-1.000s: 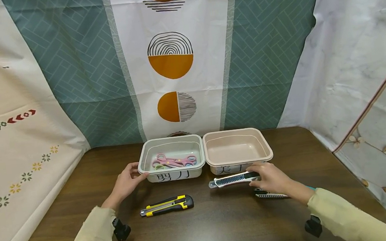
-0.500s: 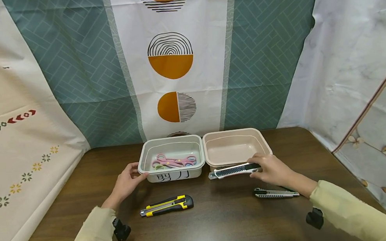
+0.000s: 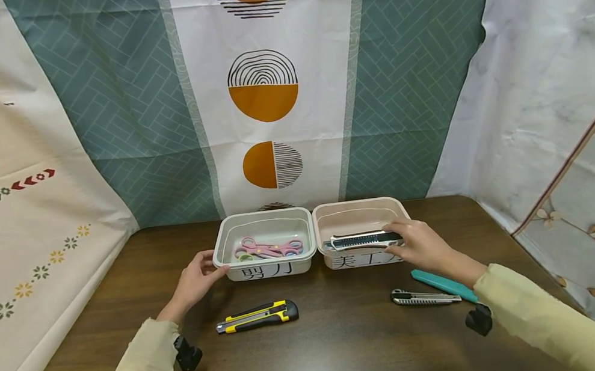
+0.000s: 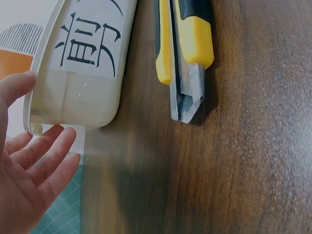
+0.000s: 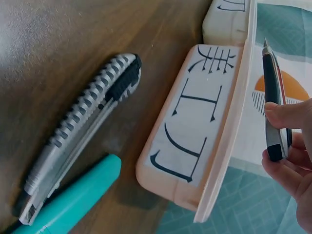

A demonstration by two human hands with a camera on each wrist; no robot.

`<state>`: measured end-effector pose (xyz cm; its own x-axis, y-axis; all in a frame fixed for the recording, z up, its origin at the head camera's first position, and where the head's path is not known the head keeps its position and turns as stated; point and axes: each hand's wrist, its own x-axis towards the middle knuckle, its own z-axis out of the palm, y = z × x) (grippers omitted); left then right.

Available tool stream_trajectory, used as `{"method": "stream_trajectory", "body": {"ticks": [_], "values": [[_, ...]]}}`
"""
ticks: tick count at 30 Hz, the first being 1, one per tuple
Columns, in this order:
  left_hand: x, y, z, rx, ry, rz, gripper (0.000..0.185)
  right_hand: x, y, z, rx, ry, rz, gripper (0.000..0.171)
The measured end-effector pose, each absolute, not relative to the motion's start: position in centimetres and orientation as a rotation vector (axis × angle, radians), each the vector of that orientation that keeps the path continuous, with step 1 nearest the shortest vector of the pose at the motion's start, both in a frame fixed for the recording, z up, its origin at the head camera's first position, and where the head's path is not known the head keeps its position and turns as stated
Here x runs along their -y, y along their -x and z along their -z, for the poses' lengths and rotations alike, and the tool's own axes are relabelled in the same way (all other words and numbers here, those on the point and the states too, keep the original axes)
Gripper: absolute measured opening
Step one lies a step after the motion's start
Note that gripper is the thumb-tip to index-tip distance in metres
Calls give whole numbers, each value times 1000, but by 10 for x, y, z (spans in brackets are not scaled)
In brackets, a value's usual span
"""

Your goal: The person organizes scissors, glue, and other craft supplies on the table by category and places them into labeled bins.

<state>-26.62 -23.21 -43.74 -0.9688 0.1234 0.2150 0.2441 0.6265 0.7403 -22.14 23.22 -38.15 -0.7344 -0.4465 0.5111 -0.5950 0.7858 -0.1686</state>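
My right hand (image 3: 415, 245) pinches a white and dark utility knife (image 3: 360, 240) by its end and holds it level over the front of the pink bin (image 3: 357, 209); the right wrist view shows the knife (image 5: 274, 105) above the bin's rim (image 5: 234, 122). My left hand (image 3: 195, 279) rests with straight fingers (image 4: 46, 156) against the left front corner of the pale green bin (image 3: 224, 241), which holds pink scissors (image 3: 268, 248). A yellow and black utility knife (image 3: 258, 315) lies on the table in front of that bin.
A silver utility knife (image 3: 423, 298) and a teal knife (image 3: 444, 285) lie on the dark wooden table (image 3: 342, 350) at the right, near my right forearm. Patterned cloths hang behind and on both sides of the table.
My right hand has lifted the white and dark knife from the table in front of the pink bin up and back over its rim. The teal knife is now uncovered. The left hand has stayed put.
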Motion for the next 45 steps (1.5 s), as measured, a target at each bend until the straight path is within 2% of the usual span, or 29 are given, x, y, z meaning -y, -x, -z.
{"method": "stream_trajectory", "body": {"ticks": [16,34,45], "values": [[233,266,438,2697,318,1278,60,-245,239,378,2529,-686,-421,39],[232,266,439,2701,300,1276,59,-245,263,383,2547,-733,-440,32],[235,265,440,2698,301,1288,59,-239,270,388,2576,-774,-451,36]]}}
